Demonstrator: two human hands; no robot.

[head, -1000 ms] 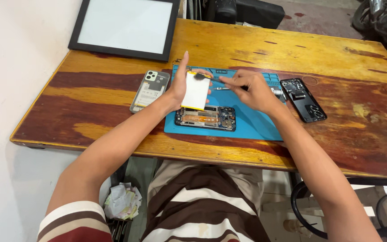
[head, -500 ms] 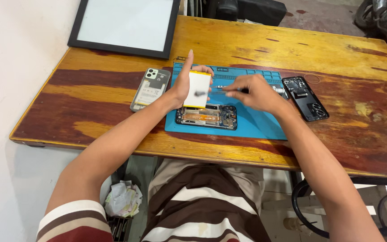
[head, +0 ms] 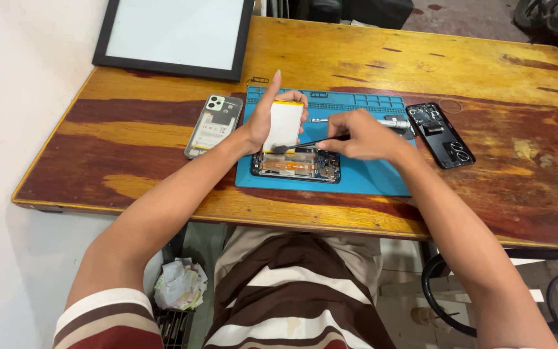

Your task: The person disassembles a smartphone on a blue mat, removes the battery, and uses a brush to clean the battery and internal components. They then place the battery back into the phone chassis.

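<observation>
Counter, left to right: clear phone case; left hand gripping white battery, tilted above opened phone on blue mat; right hand pinching black tool; dark back cover.

Opened phone on mat, ctr table

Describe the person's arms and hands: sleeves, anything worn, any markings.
Both arms are bare from above the elbow down. The left hand and right hand wear no gloves, rings or watch. A short sleeve with maroon, white and brown stripes shows on the left arm.
</observation>
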